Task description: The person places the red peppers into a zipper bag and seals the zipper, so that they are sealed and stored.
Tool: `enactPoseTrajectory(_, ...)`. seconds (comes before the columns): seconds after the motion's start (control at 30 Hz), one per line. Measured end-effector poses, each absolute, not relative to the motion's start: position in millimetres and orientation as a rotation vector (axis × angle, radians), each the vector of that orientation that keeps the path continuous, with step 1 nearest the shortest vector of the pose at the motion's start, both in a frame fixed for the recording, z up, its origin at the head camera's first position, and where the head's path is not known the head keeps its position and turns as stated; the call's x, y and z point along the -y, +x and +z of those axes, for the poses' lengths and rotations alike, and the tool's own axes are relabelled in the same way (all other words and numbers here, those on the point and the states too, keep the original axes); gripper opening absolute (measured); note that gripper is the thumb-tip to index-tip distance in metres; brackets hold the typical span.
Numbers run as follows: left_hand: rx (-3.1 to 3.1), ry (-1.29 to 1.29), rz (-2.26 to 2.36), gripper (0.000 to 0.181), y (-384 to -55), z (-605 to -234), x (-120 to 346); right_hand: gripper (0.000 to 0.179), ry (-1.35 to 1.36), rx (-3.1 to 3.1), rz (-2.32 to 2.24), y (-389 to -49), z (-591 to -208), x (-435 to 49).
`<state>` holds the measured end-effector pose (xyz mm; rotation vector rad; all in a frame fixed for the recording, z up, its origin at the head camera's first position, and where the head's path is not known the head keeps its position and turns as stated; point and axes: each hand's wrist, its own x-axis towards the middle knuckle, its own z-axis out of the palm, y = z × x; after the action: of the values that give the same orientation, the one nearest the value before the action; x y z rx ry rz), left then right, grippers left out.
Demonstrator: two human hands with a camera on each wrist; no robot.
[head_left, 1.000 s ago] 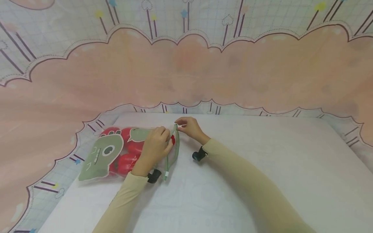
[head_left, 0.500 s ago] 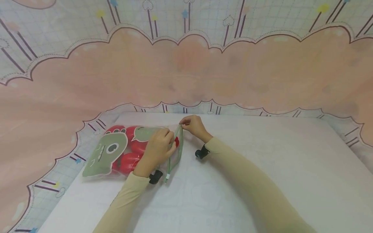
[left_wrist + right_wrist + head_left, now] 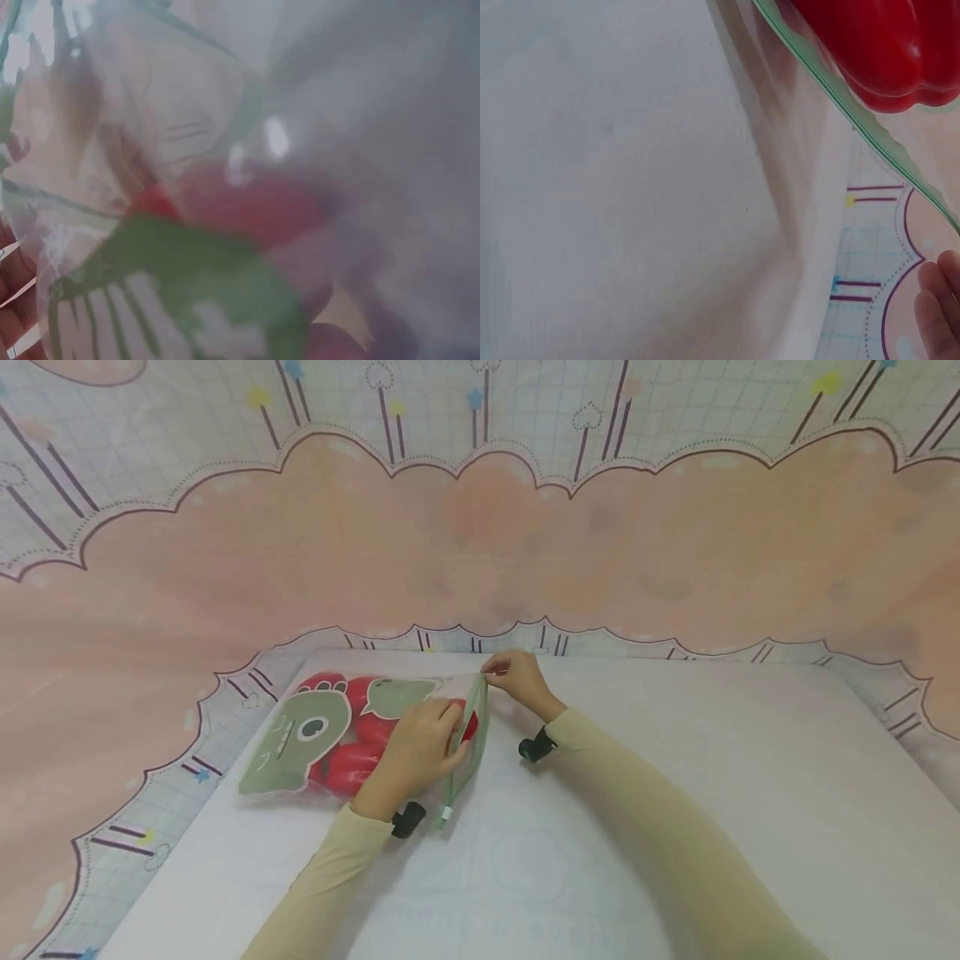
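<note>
A clear zip bag (image 3: 300, 781) with a green cartoon dinosaur print lies at the left of the table, with several red bell peppers (image 3: 352, 768) inside. In the right wrist view one bell pepper (image 3: 900, 52) shows close to the bag's green zip edge (image 3: 840, 105). My left hand (image 3: 420, 747) lies over the mouth end of the bag, gripping its upper layer by the zip. Part of that hand blurs behind plastic in the left wrist view. My right hand (image 3: 519, 679) pinches the far corner of the mouth. A white slider (image 3: 447, 813) sits at the near end of the zip.
The bag lies on a white-covered table (image 3: 675, 777). Behind and to the left hangs a patterned curtain (image 3: 480, 543) in peach and pale blue. A small black camera (image 3: 408, 820) is strapped on the left wrist and another camera (image 3: 537, 746) on the right.
Both hands have drawn the bag to the right and slightly away. The mouth's two green edges have come closer together at the far corner.
</note>
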<state>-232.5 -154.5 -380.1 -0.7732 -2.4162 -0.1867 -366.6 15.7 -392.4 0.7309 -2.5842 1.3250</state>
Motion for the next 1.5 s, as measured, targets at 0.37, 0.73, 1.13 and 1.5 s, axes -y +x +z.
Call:
enactPoseTrajectory(0.37, 2.458, -0.895, -0.053, 0.032, -223.4, -386.1, 145.1, 0.012, 0.687, 2.611, 1.313, -374.8, -395.8, -27.7)
enactPoseTrajectory(0.73, 2.461, -1.106, 0.037, 0.043, -215.3, -394.5, 144.2, 0.014, 0.626, 2.635, 1.294, -385.1, -397.3, -45.2)
enactPoseTrajectory(1.13, 2.445, -1.276, 0.107, 0.048, -211.0, -398.4, 139.3, 0.015, 0.599, 2.674, 1.211, -390.7, -395.8, -54.3)
enactPoseTrajectory(1.5, 2.38, -1.277, 0.105, 0.029, -210.3, -398.0, 141.3, 0.026, 0.709, 2.66, 1.169, -385.6, -400.3, -60.1)
